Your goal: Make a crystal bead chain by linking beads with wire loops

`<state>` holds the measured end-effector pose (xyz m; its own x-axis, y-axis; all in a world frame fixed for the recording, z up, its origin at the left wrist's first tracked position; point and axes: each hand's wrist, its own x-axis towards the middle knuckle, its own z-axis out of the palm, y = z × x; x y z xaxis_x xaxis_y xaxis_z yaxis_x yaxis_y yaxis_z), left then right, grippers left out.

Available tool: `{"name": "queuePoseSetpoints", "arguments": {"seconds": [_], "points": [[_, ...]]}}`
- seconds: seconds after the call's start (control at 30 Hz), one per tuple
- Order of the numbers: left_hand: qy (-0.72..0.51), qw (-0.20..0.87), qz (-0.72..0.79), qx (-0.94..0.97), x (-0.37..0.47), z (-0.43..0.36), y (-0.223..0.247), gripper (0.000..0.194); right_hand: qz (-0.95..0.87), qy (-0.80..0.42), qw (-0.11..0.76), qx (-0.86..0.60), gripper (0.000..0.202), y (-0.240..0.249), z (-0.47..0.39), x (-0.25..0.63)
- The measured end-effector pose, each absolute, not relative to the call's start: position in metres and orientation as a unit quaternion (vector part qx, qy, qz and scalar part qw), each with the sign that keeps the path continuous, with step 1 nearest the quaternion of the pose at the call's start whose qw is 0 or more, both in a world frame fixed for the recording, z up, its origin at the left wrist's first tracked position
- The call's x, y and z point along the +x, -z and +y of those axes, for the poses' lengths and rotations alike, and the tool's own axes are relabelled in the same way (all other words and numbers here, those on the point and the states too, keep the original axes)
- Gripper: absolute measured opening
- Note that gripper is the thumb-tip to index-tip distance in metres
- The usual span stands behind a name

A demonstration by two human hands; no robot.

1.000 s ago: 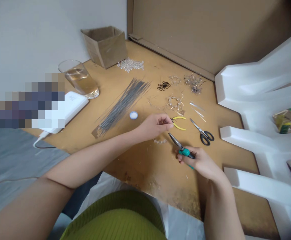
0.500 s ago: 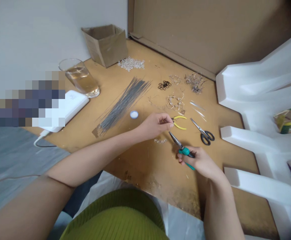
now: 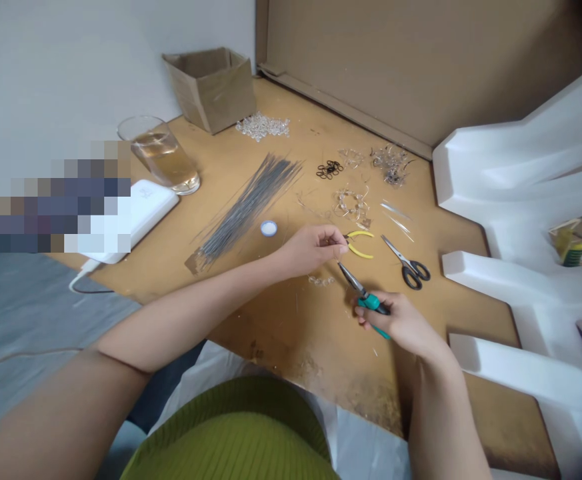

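Note:
My right hand point(image 3: 388, 319) is wrapped round needle-nose pliers point(image 3: 369, 301) with green and black handles. Their jaws point up and left, with the tips just below the fingers of my left hand point(image 3: 318, 250). Thumb and forefinger of that hand are pinched together; what they hold is too small to make out. Just beyond the fingertips lie yellow-handled pliers point(image 3: 361, 245), partly hidden by my left hand. A short row of clear beads point(image 3: 321, 281) rests on the table below it. Scissors point(image 3: 409, 264) with black handles lie to the right.
A bundle of thin grey wires point(image 3: 251, 210) and a small white dish point(image 3: 269, 229) lie left of centre. Behind are clear beads point(image 3: 263, 126), black rings point(image 3: 329, 170) and a beaded ring point(image 3: 351, 204). A glass of drink point(image 3: 165, 157), cardboard box point(image 3: 221, 93) and white foam point(image 3: 491, 273) border the table.
The pliers' tips are slightly closer to my left fingertips. Both hands otherwise keep nearly the same place and grip.

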<state>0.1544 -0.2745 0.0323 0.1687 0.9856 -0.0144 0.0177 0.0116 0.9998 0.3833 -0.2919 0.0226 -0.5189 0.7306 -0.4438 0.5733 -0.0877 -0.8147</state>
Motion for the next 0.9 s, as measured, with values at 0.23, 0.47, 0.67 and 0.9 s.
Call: {"name": "queuePoseSetpoints", "arguments": {"seconds": [0.23,0.47,0.67,0.9], "points": [[-0.464,0.537,0.453,0.540,0.152,-0.274,-0.035,0.014,-0.721,-0.458,0.074,-0.515,0.018,-0.025,-0.297,0.375],[-0.467,0.556,0.429,0.537,0.147,-0.271,-0.036,0.017,-0.756,-0.356,0.061,-0.546,0.025,-0.030,-0.299,0.362],[-0.498,0.560,0.431,0.503,0.150,-0.270,-0.028,0.023,-0.762,-0.323,0.057,-0.559,0.038,-0.033,-0.289,0.374],[-0.489,0.710,0.329,0.385,0.156,-0.274,-0.024,0.023,-0.800,-0.034,0.055,-0.597,0.043,-0.020,-0.292,0.371]]}}
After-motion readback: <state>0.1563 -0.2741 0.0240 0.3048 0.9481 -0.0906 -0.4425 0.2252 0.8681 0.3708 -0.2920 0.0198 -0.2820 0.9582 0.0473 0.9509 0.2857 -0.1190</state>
